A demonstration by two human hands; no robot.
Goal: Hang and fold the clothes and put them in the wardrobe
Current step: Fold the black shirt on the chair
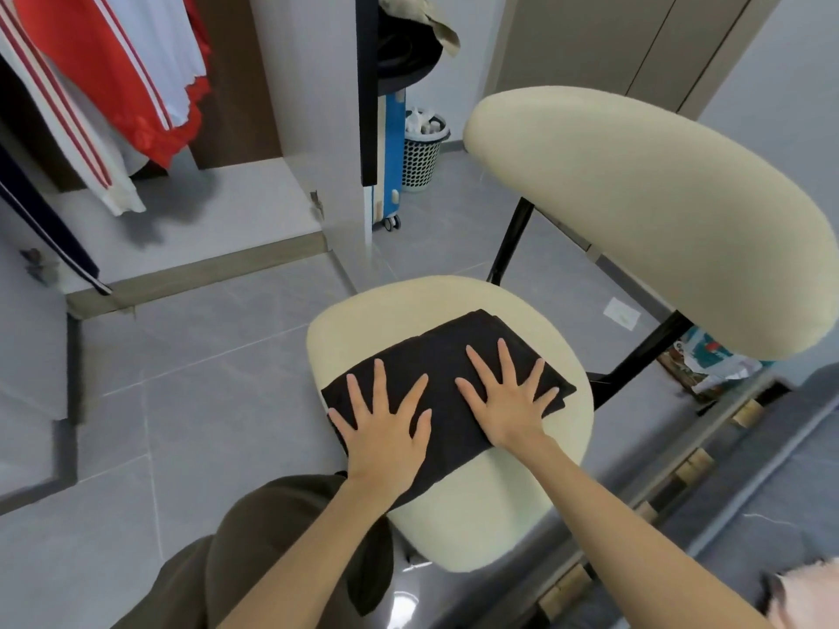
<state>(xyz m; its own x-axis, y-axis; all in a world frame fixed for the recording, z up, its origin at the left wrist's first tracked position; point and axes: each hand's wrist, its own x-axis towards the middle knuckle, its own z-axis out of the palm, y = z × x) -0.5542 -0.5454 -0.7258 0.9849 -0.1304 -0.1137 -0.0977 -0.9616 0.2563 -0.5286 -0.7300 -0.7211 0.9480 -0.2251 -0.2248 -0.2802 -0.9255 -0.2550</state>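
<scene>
Spread flat, left grip [386,431] and right grip [508,401] press black garment [447,347], long axis slanting up-right on seat [499,515].

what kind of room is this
Probably a bedroom or dressing corner in a home: an open wardrobe with clothes hanging in it, a folded black garment lying on a chair, and a basket beyond.
</scene>
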